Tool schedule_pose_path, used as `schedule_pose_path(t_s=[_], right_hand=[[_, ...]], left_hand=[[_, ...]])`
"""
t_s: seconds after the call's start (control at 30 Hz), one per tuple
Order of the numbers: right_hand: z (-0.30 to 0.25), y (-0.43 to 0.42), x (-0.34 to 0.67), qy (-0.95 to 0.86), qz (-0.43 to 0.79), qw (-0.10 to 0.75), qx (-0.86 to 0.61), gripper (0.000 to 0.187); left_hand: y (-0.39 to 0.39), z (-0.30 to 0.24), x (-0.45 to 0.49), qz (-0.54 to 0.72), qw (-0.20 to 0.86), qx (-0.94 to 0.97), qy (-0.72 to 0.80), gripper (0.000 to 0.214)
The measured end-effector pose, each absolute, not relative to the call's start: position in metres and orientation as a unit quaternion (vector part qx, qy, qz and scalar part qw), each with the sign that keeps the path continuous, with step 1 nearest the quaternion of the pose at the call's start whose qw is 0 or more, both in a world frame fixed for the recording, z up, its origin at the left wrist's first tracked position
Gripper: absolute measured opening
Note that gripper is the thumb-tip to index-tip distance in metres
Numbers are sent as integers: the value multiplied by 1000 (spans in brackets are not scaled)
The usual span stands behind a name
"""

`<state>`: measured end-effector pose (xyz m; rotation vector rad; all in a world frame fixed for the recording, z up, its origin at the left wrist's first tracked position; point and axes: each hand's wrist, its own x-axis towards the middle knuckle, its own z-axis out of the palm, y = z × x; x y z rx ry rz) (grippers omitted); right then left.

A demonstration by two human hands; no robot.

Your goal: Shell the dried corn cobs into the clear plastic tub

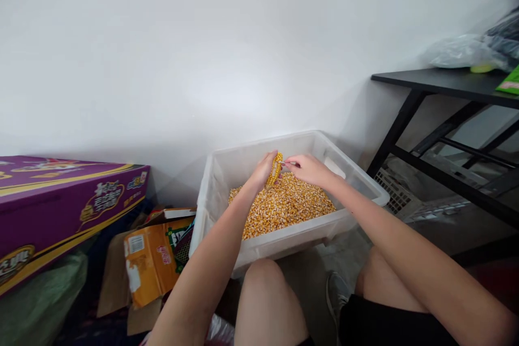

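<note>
The left hand (263, 171) grips a corn cob (276, 168) upright in a narrow, closed hold, above a translucent plastic bin (213, 208) of loose yellow corn kernels (284, 208) at twelve o'clock. The right hand (308, 168) pinches narrowly at the cob. A purple carton (68, 211) sits at nine o'clock, a black table (441, 80) at two.

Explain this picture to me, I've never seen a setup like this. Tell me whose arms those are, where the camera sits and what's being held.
This single view comes from a camera worn on a person's head, looking down, so those arms are the wearer's own. The left hand grips a corn cob, and the right hand pinches something thin against it, too small to tell. Below them is a translucent plastic tub holding loose yellow corn kernels. A purple cardboard box lies to the left.
</note>
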<state>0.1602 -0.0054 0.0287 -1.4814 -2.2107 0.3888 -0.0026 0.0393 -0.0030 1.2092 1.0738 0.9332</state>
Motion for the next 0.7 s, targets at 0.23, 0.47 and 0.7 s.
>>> schedule_pose_path(t_s=[0.23,0.47,0.7], right_hand=[[44,-16,144,-805,30,112,-582,33],[66,-32,124,-765,47,59,-639,30],[69,-41,111,-721,49,33,-690,29]], left_hand=[[36,0,-5,401,562,544,477,43],[34,-4,7,409,520,556,504,47],[21,-5,17,435,467,566,522,40]])
